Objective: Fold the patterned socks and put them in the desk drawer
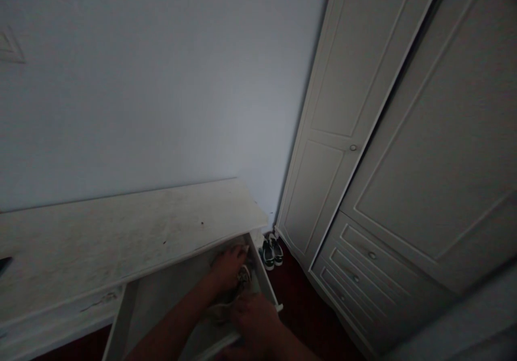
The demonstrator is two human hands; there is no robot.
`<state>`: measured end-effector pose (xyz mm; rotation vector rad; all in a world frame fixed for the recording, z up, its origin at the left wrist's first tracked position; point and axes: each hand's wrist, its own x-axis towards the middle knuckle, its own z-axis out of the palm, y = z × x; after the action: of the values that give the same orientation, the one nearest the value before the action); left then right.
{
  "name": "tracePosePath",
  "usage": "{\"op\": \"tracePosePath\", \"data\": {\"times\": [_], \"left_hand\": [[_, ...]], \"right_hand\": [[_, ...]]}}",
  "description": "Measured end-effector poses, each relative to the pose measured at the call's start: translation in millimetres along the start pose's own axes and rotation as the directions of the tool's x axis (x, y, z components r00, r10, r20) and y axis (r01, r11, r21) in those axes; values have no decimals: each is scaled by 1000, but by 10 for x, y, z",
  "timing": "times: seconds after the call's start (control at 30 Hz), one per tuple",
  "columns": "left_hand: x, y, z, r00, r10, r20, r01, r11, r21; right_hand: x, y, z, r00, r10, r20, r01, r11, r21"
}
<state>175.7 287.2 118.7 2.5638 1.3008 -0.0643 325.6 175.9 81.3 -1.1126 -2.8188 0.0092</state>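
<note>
Both hands are inside an open white drawer (161,296) at the lower middle of the head view. My left hand (230,266) reaches to the drawer's back right corner, its fingers bent over some pale items. Nearer the drawer front, my right hand (254,315) is beside a bundle of light cloth (218,312), its fingers curled and mostly hidden. Between the hands lies a small dark and white patterned item (243,276). The view is dim, and what either hand grips cannot be made out.
The white dresser top (121,231) runs along the wall, with a dark object (5,264) at its left edge. A pair of shoes (272,251) stands on the dark red floor (294,296). A tall wardrobe (323,188) with drawers fills the right side.
</note>
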Motion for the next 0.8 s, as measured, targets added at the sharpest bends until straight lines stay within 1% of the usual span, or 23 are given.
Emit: {"op": "tracePosePath", "data": {"times": [0.07, 0.13, 0.27, 0.33, 0.4, 0.43, 0.5, 0.53, 0.57, 0.6, 0.63, 0.7, 0.73, 0.8], "left_hand": [[-57, 63, 29, 999, 45, 18, -45, 999, -3], [-190, 69, 65, 995, 89, 40, -89, 996, -11], [-638, -49, 107, 979, 178, 102, -170, 982, -76], [-915, -127, 68, 979, 154, 130, -142, 985, -100], [-1209, -211, -18, 987, 45, 151, -36, 997, -61], [-1366, -262, -68, 986, -44, 159, 46, 999, -7], [-1709, -398, -148, 965, -221, 143, 206, 972, 112], [-1896, -486, -162, 951, -288, 117, 269, 951, 153], [-2089, -587, -153, 945, -320, 64, 306, 938, 166], [-2281, -696, -119, 942, -334, -25, 333, 928, 166], [-2462, -806, -63, 927, -364, -94, 375, 911, 170], [-2746, -1002, 91, 867, -456, -201, 486, 861, 146], [-2830, -1078, 168, 834, -496, -243, 530, 842, 99], [-2867, -1176, 271, 769, -552, -321, 570, 820, -45]], "right_hand": [[12, 1, 3, 999, 8, 43, -8, 1000, -1], [22, 3, 14, 999, 23, 41, -22, 1000, -4], [16, 2, -7, 999, 6, -36, -6, 1000, 7], [6, -4, -40, 999, -2, -33, 2, 1000, 8], [-5, -12, -71, 1000, 12, -12, -12, 1000, -6], [-10, -16, -82, 1000, 19, -1, -19, 1000, -14], [-19, -25, -94, 1000, 23, 9, -22, 1000, -18], [-22, -29, -98, 1000, 20, 11, -20, 1000, -15], [-25, -32, -102, 1000, 19, 11, -18, 1000, -11], [-28, -36, -107, 1000, 18, 11, -18, 1000, -6], [-31, -39, -115, 1000, 18, 10, -18, 1000, 0], [-38, -43, -138, 1000, 17, 7, -17, 1000, 10], [-43, -44, -152, 1000, 17, 5, -17, 1000, 14], [-55, -45, -179, 1000, 18, 2, -18, 1000, 18]]}}
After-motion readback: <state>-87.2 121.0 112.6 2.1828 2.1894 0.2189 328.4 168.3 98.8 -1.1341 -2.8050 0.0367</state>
